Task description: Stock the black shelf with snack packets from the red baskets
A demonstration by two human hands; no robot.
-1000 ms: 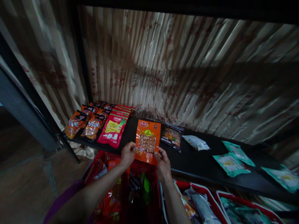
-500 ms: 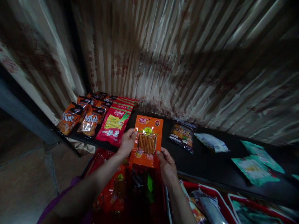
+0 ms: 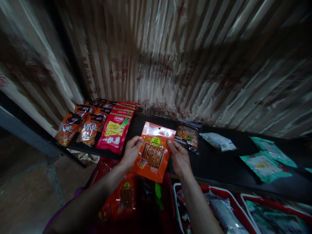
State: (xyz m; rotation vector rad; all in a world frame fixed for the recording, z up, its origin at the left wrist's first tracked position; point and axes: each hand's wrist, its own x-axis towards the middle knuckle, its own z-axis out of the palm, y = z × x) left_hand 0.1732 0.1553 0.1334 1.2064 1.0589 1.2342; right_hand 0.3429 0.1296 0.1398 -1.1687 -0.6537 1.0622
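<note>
An orange packet (image 3: 152, 155) with a window showing brown sticks is pinched at its left edge by the left hand (image 3: 133, 151) and at its upper right edge by the right hand (image 3: 179, 157), thumbs on the front. It is held slightly tilted over a red basket (image 3: 97, 172) and the front of a black shelf (image 3: 219, 164); whether the shelf is touched cannot be told. Should either pinch slacken, the glossy film could slip and the packet be dropped into the basket, where another orange pack (image 3: 126, 195) is seen. On the shelf, red packets (image 3: 117, 130) lie to the left and a dark bag (image 3: 188, 136) just beyond the right hand; that bag could be nudged askew by the knuckles. Farther right, teal packets (image 3: 265, 165) are scattered.
</note>
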